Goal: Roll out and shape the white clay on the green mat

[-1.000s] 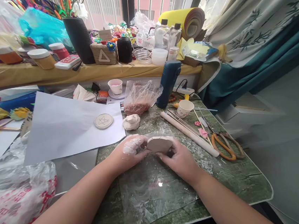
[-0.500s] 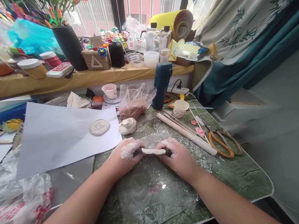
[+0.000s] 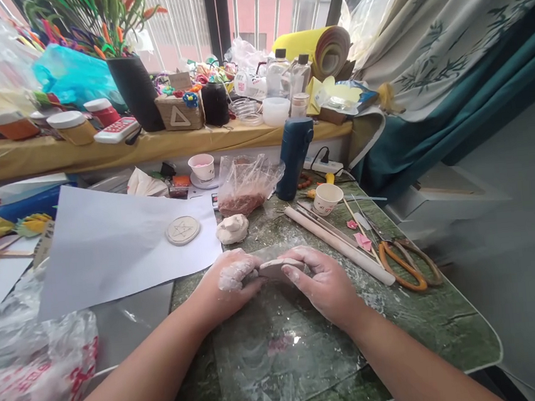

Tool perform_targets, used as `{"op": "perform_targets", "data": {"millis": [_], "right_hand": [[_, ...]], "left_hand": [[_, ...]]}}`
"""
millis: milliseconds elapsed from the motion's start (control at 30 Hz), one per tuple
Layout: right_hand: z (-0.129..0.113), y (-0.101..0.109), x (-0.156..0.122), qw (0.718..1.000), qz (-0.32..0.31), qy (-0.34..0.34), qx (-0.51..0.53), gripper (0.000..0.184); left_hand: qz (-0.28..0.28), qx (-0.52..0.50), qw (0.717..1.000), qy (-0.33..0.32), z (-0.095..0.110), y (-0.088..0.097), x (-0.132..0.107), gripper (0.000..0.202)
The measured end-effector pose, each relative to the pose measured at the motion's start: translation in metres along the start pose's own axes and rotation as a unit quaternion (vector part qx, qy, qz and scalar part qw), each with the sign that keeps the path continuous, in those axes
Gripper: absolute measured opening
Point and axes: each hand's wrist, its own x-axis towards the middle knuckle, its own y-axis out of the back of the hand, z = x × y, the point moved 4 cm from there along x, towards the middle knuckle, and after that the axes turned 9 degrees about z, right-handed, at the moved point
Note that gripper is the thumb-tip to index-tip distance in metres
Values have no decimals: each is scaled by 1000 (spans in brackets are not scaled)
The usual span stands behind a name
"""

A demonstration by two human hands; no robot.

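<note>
A flat, pale clay disc point(image 3: 278, 269) is held nearly edge-on between my two hands, above a clear plastic sheet point(image 3: 282, 356). My left hand point(image 3: 237, 276), whitened with clay on its back, grips the disc's left edge. My right hand point(image 3: 319, 274) pinches the right side, its thumb lying across the near face. Just beyond them sits a lump of white clay point(image 3: 233, 228). A round clay disc with a star scratched into it point(image 3: 183, 230) lies on the white paper point(image 3: 111, 247) to the left.
On the right lie a rolling pin point(image 3: 338, 244), orange-handled scissors point(image 3: 404, 269) and a paper cup point(image 3: 328, 198). A dark blue bottle point(image 3: 294, 160) stands behind, beside a plastic bag of reddish-brown material point(image 3: 243, 196). A crumpled plastic bag point(image 3: 37, 367) is at the left front.
The clay disc has tilted, showing more of its face. My right thumb has shifted onto its near side. The whole view has moved slightly.
</note>
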Motion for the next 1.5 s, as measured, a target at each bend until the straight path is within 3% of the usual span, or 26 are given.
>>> {"op": "perform_targets", "data": {"millis": [200, 300, 367, 467, 567, 700, 833, 1000, 1133, 1200, 1267, 1367, 1433, 1500], "right_hand": [[6, -8, 2, 996, -24, -74, 43, 17], [1, -3, 1, 997, 18, -46, 52, 16], [-1, -1, 1, 998, 30, -30, 41, 16], [4, -1, 2, 999, 9, -46, 1, 16], [10, 3, 2, 996, 55, -62, 10, 18], [10, 2, 2, 998, 34, -56, -4, 18], [12, 3, 3, 998, 56, -41, -5, 19], [19, -3, 6, 997, 1, -73, -39, 33], [0, -4, 4, 995, -25, -10, -93, 27], [-9, -5, 1, 994, -24, 24, -105, 28], [-10, -6, -1, 998, 3, 10, -67, 41], [2, -13, -4, 996, -1, -67, 66, 59], [8, -16, -4, 988, -25, -101, 117, 45], [8, -14, -2, 991, -25, -97, 92, 25]], "left_hand": [[8, -29, 1000, -1, -3, -2, -3, 8], [24, -90, 995, 22, -6, 5, -7, 42], [29, -127, 990, 59, -10, 9, -9, 52], [34, -148, 980, 129, -17, 11, -9, 34], [42, -152, 974, 163, -21, 9, -8, 26], [45, -151, 976, 152, -21, 6, -7, 24], [45, -146, 978, 140, -22, 4, -7, 23], [44, -169, 974, 142, -19, 5, -8, 24], [80, -233, 961, 125, -7, 8, -4, 51], [87, -255, 955, 122, -1, 7, -3, 45], [91, -300, 936, 157, 1, 3, -3, 25], [132, -425, 863, 240, -3, -2, -4, 15], [153, -477, 824, 264, -7, -2, -5, 24], [132, -485, 825, 259, -8, 0, -5, 31]]}}
